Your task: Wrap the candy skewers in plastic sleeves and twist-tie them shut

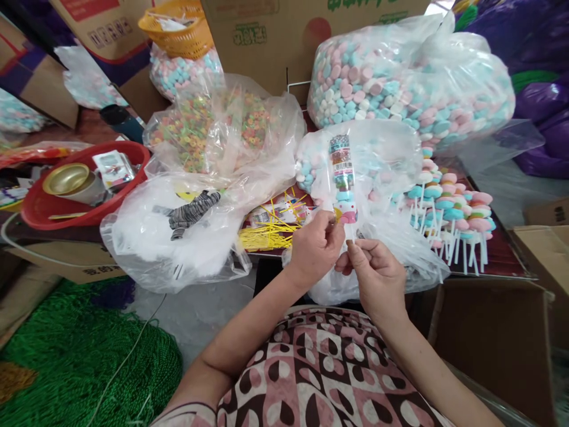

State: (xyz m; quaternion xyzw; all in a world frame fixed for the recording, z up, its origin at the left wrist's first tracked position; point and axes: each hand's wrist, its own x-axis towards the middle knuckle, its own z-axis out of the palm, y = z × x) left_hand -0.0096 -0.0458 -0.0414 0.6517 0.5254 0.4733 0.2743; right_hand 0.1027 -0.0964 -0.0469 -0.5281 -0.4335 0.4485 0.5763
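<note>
A marshmallow skewer in a printed clear wrapper [342, 169] points away from me, its white stick end toward my body. My left hand [317, 246] pinches the wrapper's lower edge beside a small pink card. Close by on the right, my right hand [376, 270] has thumb and fingers closed on the bottom end of the wrapper around the stick. Yellow twist ties [269, 236] lie left of my hands. Unwrapped marshmallow skewers [457, 207] with white sticks are piled on the right of the table.
Large bags of marshmallows [368, 77] stand at the back. A bag of colourful gummy rings [195, 127] and a clear bag of white sticks [133, 231] lie to the left, near a red basin [33, 204]. An open cardboard box [493, 344] is at lower right.
</note>
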